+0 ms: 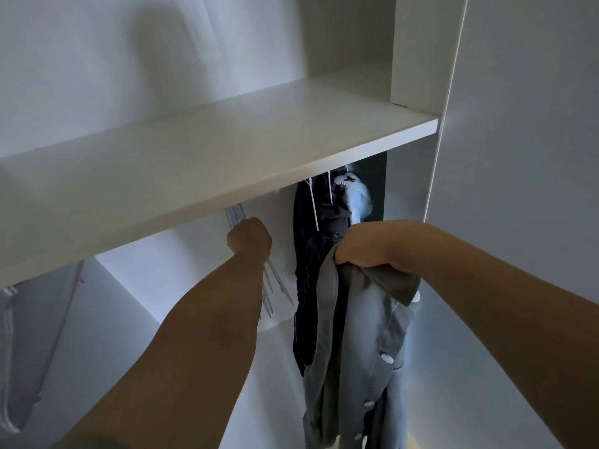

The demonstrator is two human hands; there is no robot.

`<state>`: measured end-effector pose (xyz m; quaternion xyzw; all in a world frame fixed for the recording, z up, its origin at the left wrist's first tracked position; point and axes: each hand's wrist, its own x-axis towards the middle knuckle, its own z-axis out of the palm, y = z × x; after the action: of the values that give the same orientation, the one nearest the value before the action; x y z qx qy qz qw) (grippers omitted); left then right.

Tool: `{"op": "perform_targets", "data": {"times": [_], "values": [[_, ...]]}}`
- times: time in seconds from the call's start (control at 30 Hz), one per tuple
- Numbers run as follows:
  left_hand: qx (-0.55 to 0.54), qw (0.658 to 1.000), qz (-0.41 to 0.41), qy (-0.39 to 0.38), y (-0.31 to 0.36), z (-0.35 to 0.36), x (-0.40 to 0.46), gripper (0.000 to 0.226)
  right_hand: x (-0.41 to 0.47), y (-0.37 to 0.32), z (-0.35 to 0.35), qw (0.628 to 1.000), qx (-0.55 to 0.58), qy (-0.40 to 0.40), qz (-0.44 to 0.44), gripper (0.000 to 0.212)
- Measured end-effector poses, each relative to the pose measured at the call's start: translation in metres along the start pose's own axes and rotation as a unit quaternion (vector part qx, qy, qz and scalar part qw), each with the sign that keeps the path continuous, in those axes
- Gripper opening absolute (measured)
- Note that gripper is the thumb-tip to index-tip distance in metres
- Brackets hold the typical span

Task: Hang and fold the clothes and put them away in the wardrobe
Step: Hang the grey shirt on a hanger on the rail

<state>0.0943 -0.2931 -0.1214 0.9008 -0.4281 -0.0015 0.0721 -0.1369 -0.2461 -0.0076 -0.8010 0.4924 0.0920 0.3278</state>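
Observation:
I look into a white wardrobe under its shelf [227,150]. My left hand [249,238] reaches in below the shelf and grips a bunch of white empty hangers [275,286] that hang there. My right hand [366,246] grips the collar of a pale blue-grey buttoned shirt [363,358], which dangles down in front of the hanging space. Behind it, dark navy clothes [311,254] and a light blue garment [358,196] hang on white hangers at the right end.
The wardrobe's right side panel and door edge [447,124] stand close to my right arm. At the far left another white hanger [19,367] hangs low. The shelf above shows no objects on it.

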Motion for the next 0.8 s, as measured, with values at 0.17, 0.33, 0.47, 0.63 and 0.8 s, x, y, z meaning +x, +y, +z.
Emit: {"op": "perform_targets", "data": {"times": [0.17, 0.33, 0.47, 0.63, 0.8], "values": [[-0.145, 0.988, -0.04, 0.032, 0.003, 0.012, -0.009, 0.03, 0.001, 0.004, 0.0, 0.999, 0.049, -0.003, 0.011, 0.024], [-0.192, 0.976, -0.074, 0.065, 0.005, 0.013, -0.021, 0.038, 0.003, 0.012, 0.0, 0.997, 0.074, -0.004, 0.028, 0.021], [-0.225, 0.968, -0.066, 0.094, 0.002, 0.014, -0.027, 0.036, 0.004, 0.018, -0.001, 0.994, 0.099, 0.012, 0.039, 0.015], [-0.269, 0.957, -0.055, 0.097, -0.006, 0.02, -0.034, 0.032, 0.006, 0.022, 0.002, 0.993, 0.113, 0.017, 0.036, 0.025], [-0.297, 0.947, -0.033, 0.121, -0.011, 0.033, -0.06, 0.024, 0.008, 0.027, 0.006, 0.992, 0.114, 0.029, 0.037, 0.022]]}}
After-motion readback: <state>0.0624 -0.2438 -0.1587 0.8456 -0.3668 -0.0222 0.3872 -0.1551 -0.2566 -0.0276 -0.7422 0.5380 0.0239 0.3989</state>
